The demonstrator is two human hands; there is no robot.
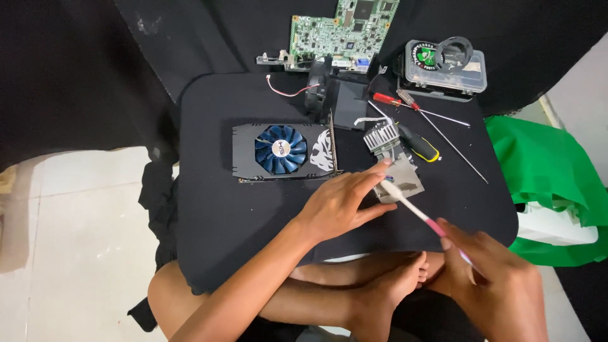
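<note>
Seen from the head camera, a seated person works over a black lap table (pixel 253 215), legs crossed beneath it. The left hand (pixel 342 202) lies flat, fingers spread and clamped on nothing, its fingertips pinning down a small metal heatsink (pixel 396 161) that sits just right of the graphics card (pixel 285 152) with its blue fan. The right hand (pixel 494 278), closed around the pink handle of a toothbrush (pixel 411 206), holds the white brush head against the heatsink's base plate, right of the card and near the table's front edge.

Behind the card lie a black fan shroud (pixel 339 101) and a green circuit board (pixel 342 28); to the card's right, beyond the heatsink, lie a yellow-handled screwdriver (pixel 418 144), a red-handled screwdriver (pixel 396 101) and a clear plastic case (pixel 443 66).

The risk, by appearance: the heatsink is held only by fingertip pressure, so a hard stroke could skid it into the card, or drag skin across the fins.
</note>
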